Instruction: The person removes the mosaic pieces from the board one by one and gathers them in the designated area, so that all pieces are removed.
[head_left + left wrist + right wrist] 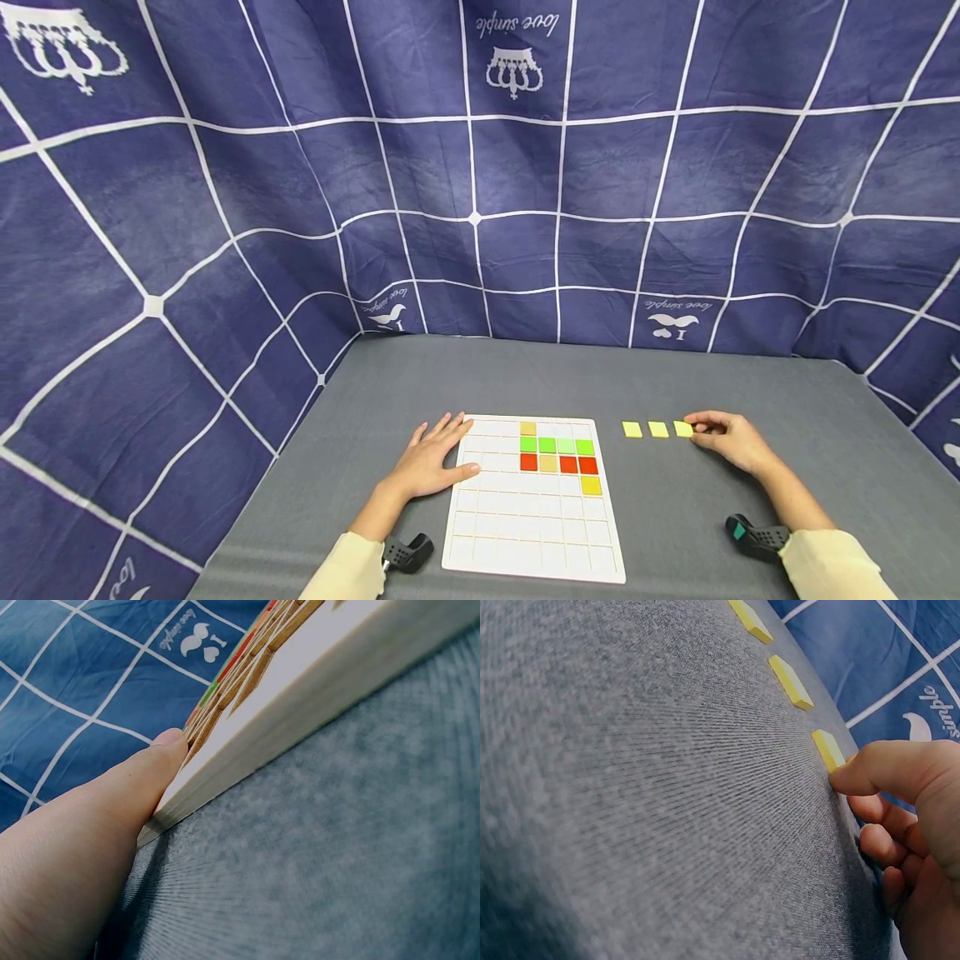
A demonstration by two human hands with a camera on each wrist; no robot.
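A white gridded board [525, 527] lies on the table, with coloured square tiles in its upper right part: green, red, tan and a gold one [592, 485]. Flat on its left edge rests my left hand [431, 463], fingers spread and straight; the left wrist view shows the thumb [161, 761] against the board's side. To the right of the board, three yellow square tiles [657, 430] stand in a spaced row. With thumb and index finger, my right hand [737, 442] pinches the rightmost yellow tile [828, 748] at its right edge.
Grey cloth [690, 533] covers the table. A blue curtain [600, 167] with white lines hangs behind it and along the left side. Black straps with camera units [756, 537] sit at both wrists.
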